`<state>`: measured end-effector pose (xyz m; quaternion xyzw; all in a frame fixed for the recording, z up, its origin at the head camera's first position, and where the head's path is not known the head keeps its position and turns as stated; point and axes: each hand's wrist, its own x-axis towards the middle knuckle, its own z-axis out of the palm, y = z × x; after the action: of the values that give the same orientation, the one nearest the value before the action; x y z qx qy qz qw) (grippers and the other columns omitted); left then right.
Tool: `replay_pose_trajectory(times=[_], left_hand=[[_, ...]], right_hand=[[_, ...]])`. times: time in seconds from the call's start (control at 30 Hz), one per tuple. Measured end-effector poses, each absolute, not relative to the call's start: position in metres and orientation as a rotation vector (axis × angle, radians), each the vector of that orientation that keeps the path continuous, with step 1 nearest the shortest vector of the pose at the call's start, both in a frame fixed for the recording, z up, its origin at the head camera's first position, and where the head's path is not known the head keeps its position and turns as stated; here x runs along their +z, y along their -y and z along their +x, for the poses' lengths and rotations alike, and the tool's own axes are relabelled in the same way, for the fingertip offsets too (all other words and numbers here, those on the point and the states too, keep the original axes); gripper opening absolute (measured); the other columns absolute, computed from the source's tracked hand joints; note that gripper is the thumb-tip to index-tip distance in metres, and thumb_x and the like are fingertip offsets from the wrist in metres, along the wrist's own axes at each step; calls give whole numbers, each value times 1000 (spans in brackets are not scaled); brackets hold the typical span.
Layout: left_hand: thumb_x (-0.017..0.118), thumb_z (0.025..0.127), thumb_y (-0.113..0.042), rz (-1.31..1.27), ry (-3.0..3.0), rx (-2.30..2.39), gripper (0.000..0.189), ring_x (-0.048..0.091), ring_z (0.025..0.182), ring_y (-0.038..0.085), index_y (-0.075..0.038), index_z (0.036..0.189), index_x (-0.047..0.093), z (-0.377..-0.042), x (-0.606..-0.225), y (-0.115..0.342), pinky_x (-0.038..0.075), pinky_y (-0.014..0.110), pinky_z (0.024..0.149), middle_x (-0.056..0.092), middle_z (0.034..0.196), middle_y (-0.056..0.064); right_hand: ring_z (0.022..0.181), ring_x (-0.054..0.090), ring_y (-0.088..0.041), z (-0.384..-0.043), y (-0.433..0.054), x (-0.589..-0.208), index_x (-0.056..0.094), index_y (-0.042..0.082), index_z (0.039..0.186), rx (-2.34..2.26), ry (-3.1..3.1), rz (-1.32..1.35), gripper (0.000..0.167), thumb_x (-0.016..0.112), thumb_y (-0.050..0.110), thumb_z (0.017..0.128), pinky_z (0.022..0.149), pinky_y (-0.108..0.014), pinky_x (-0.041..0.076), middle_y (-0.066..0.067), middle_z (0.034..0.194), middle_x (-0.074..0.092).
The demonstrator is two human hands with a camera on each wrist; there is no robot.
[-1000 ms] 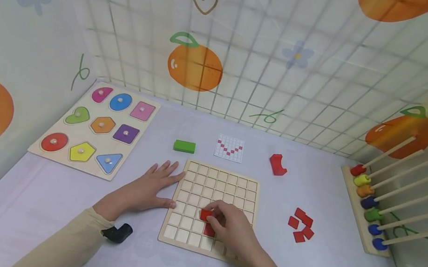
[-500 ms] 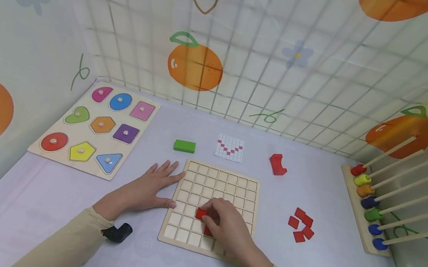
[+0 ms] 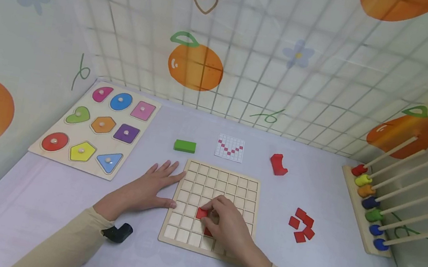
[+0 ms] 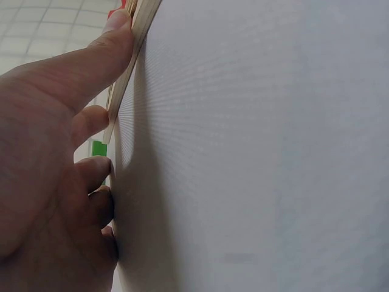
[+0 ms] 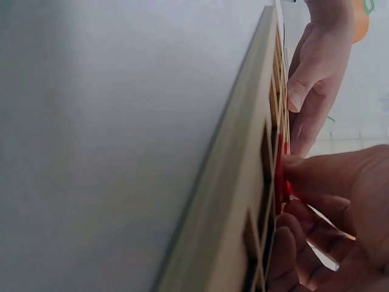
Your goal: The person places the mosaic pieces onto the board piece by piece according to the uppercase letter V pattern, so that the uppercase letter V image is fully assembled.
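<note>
In the head view, my left hand [image 3: 147, 191] lies spread on the table, with its thumb and index finger touching the left edge of a wooden grid board [image 3: 196, 187]. Over the board's lower middle, my right hand [image 3: 230, 226] pinches a small red square tile [image 3: 201, 213] between thumb and index finger. The tile looks flat in one cell. A second red tile [image 3: 208, 231] sits in a cell just below and to the right, partly hidden by that hand. In the right wrist view, the thumb [image 5: 310, 167] meets the red tile at the board's surface.
Several loose red tiles [image 3: 301, 226] lie right of the board. Behind it are a green block [image 3: 185, 146], a pattern card [image 3: 230, 148] and a red curved block [image 3: 278, 164]. A shape puzzle [image 3: 80, 130] lies left; a pegged bead stand [image 3: 366, 211] stands right.
My right hand has shifted slightly left with the red tile, from above the other tile to the neighbouring cell, and the tile has come down flat. My left hand has stayed put.
</note>
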<state>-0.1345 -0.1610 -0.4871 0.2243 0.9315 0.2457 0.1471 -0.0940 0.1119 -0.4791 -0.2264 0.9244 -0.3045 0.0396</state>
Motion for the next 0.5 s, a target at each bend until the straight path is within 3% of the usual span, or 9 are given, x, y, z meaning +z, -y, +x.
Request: replay_pose_trajectory(times=[0.5], left_hand=[[73,90,-52,654,-2677,716,88,3,157,34,-20,161,32,-134,-487,161,2,54,126,13,170,11]], right_hand=[[86,54,-10,-96,-112,-479,78,19,103,-924,-2819,-696,17,83,18,87,71,-22,51,12,101,60]])
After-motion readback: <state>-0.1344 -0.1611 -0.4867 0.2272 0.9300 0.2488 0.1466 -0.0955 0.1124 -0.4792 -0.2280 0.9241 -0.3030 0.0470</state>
